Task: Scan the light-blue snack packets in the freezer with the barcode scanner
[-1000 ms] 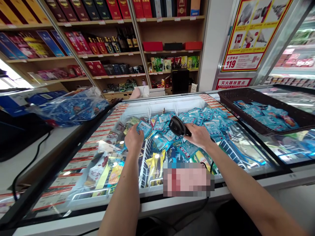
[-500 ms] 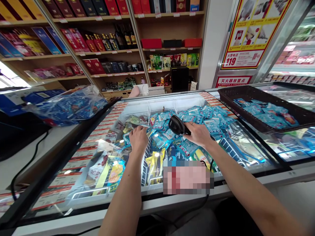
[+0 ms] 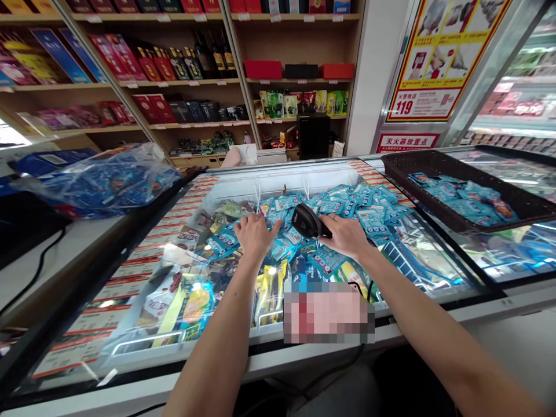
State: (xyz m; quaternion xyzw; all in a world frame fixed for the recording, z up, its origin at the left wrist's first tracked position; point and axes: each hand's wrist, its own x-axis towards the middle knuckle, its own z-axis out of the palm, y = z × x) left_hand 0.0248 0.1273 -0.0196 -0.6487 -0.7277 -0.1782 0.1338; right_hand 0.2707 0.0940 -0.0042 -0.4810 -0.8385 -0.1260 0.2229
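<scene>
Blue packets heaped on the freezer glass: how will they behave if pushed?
The blue packets look thin and creased, so probably floppy and light. Their shiny surfaces on smooth freezer glass suggest easy sliding. They overlap loosely, so pushing one may drag others.

Scanner [image 3: 306, 221] blocks the middle; tray [image 3: 521, 188], right; room left (over labels [image 3: 104, 305]).

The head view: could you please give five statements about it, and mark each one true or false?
1. The right hand holds a black scanner. True.
2. The left hand grips a red box. False: it is spread over blue packets.
3. The dark basket contains yellow bottles. False: blue packets lie in it.
4. A clear plastic bag lies at the picture's left. True.
5. The poster hangs left of the shelves. False: it hangs to their right.
</scene>
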